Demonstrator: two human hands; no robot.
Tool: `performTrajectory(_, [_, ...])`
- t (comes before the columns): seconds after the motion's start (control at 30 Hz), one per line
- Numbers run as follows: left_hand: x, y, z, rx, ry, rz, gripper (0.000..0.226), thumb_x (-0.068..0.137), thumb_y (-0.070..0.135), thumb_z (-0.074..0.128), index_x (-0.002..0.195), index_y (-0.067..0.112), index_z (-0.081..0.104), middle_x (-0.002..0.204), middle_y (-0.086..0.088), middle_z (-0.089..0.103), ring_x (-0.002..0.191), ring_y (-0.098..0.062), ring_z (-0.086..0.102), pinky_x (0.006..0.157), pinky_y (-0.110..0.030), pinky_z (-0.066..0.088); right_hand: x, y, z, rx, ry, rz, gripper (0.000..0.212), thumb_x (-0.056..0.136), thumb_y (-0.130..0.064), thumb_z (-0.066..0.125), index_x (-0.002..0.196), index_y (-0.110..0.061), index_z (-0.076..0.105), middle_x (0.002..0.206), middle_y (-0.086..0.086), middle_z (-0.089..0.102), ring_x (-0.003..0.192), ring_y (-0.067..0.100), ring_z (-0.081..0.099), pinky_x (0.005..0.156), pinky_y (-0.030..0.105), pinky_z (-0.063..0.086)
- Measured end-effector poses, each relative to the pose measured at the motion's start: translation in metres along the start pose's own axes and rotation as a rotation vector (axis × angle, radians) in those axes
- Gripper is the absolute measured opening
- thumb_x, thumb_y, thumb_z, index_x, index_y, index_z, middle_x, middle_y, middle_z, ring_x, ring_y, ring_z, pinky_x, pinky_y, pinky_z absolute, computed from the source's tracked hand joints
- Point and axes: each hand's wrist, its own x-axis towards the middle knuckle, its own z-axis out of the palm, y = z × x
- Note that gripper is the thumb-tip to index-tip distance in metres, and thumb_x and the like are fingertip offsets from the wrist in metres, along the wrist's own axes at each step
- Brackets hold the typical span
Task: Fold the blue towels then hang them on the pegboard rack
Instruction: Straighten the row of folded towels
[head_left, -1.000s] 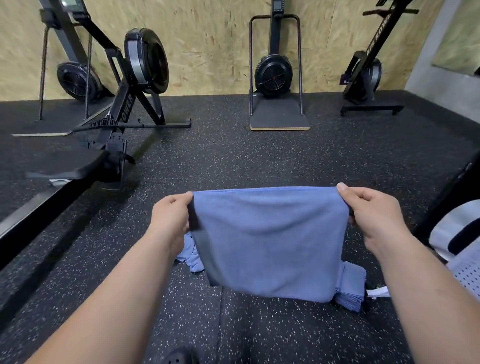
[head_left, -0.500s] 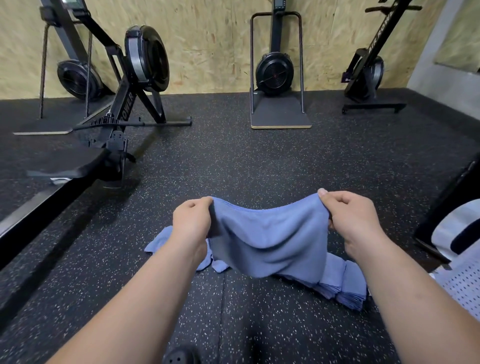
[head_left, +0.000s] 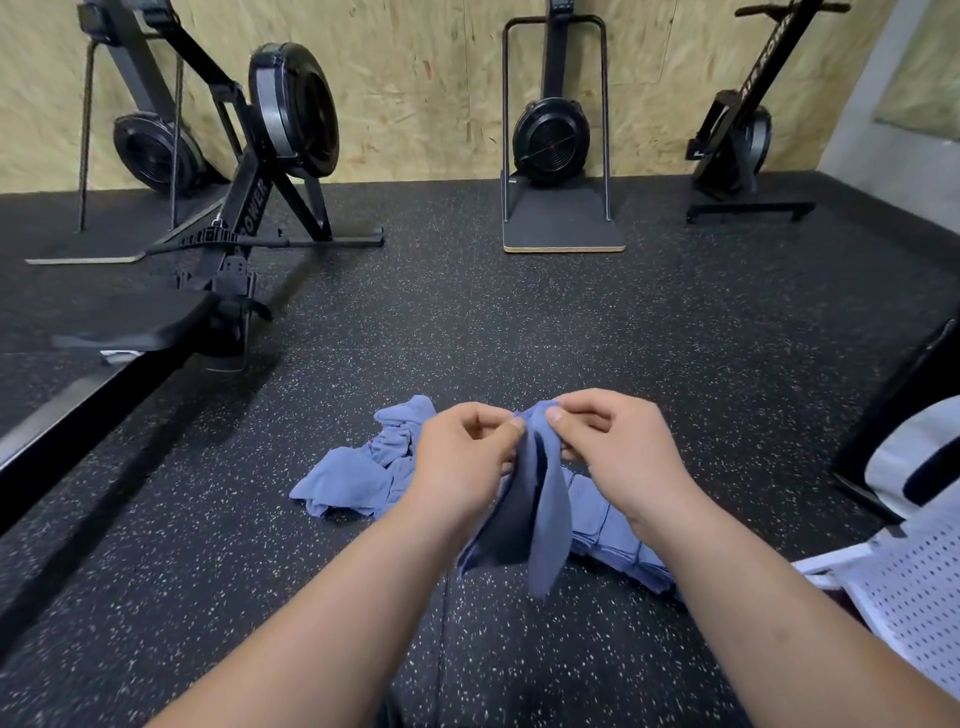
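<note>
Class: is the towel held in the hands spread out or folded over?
Folded over. The towel hangs in two layers, its top corners pinched together by the left hand and right hand.

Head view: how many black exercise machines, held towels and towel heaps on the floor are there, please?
Black exercise machines: 4
Blue towel, pinched by left hand and right hand: 1
Towel heaps on floor: 2, crumpled heap and folded stack
Total: 7
</note>
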Motion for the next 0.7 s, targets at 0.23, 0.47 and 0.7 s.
performTrajectory(0.23, [-0.006, 0.000, 0.004, 0.051, -0.019, 0.023, 0.003, 0.096, 0.016, 0.078, 0.094, 0.014, 0.079, 0.089, -0.016, 0.078, 0.076, -0.022, 0.070, 0.087, -0.053, 0.064, -0.007, 0.001, 0.004, -0.275, 0.027, -0.160, 0.008, 0.092, -0.026, 0.082, 0.088, -0.032, 0.081, 0.079, -0.021, 0.077, 0.074, -0.003, 0.072, 0.076, 0.022, 0.055])
performTrajectory(0.47, [-0.012, 0.003, 0.007, -0.017, 0.002, 0.005, 0.003, 0.098, 0.009, 0.074, 0.099, 0.009, 0.076, 0.093, -0.015, 0.080, 0.092, -0.031, 0.078, 0.087, -0.045, 0.065, -0.009, 0.002, 0.007, -0.403, 0.083, -0.223, 0.004, 0.091, -0.026, 0.082, 0.091, -0.031, 0.083, 0.083, -0.021, 0.077, 0.074, -0.004, 0.070, 0.077, 0.021, 0.055])
performTrajectory(0.7, [-0.014, 0.003, 0.006, 0.071, -0.030, 0.028, 0.020, 0.097, 0.004, 0.066, 0.101, 0.016, 0.082, 0.094, -0.004, 0.082, 0.096, -0.023, 0.079, 0.095, -0.047, 0.063, -0.013, 0.008, 0.014, -0.476, 0.107, -0.350, 0.010, 0.092, -0.023, 0.080, 0.097, -0.031, 0.082, 0.091, -0.014, 0.071, 0.074, 0.003, 0.068, 0.079, 0.031, 0.058])
